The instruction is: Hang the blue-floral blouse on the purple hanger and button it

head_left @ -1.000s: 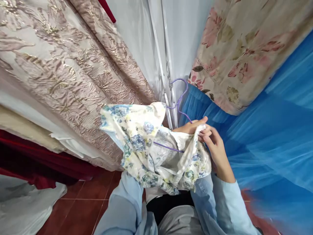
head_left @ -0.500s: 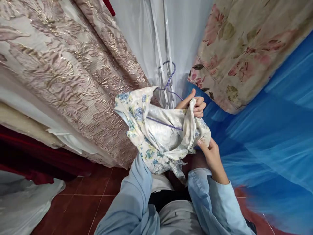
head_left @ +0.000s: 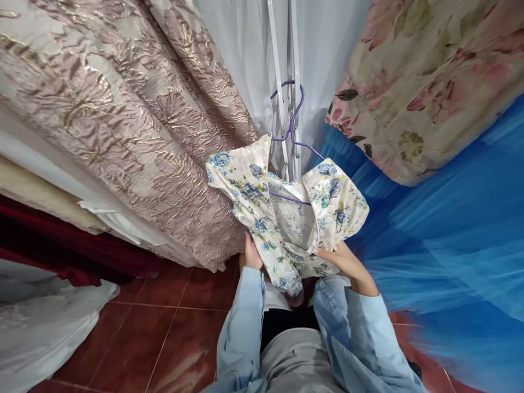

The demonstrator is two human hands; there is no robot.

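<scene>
Garment of cream, blue-flowered cloth (head_left: 262, 218), one counted, sits mid-view on one slim purple hanger (head_left: 291, 128), hook toward 12 o'clock. Expect it light, soft, limp; take it by the shoulders, over the hanger. Your right hand (head_left: 341, 258), at 4 o'clock, pinches the neckline edge; your left hand (head_left: 252, 255), at 7 o'clock, meets the side, grasp undeterminable.

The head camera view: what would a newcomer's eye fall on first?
Probably the white blouse with blue flowers, at the centre on a purple hanger, with the left hand and right hand at its lower part. Next might come the bright blue fabric filling the right side. The shiny pink cloth with raised flowers, at upper left, also stands out.
</scene>
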